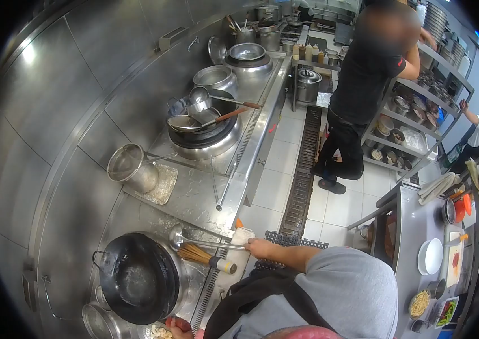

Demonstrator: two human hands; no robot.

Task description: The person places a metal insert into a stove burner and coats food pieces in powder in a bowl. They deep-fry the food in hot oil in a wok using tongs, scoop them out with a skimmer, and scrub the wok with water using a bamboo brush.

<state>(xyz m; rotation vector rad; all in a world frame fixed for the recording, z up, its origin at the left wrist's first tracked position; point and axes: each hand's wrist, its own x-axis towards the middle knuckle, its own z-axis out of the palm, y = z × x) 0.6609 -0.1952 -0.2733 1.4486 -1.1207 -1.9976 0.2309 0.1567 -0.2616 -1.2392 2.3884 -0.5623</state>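
Note:
My right hand (259, 248) is closed around the end of a long metal ladle (211, 245). The ladle's bowl points toward the black wok (137, 278), which sits on the burner and looks bare inside apart from a shine. Under the ladle lies a bamboo wok brush (203, 255) with a wrapped handle. A white cloth (243, 235) is beside my right hand. At the bottom edge my left hand (178, 327) is partly cut off, its fingers curled near the wok's rim. Whatever it grips is hidden. Pale food pieces (161, 331) show next to it.
Strainers and ladles rest on a second wok (205, 121); a sieve (126, 163) sits over a pot nearby. A co-worker in black (367, 85) leans on a shelf rack (420, 121). Behind me, a counter (412, 226) holds white bowls (430, 257) and a cutting board (454, 265).

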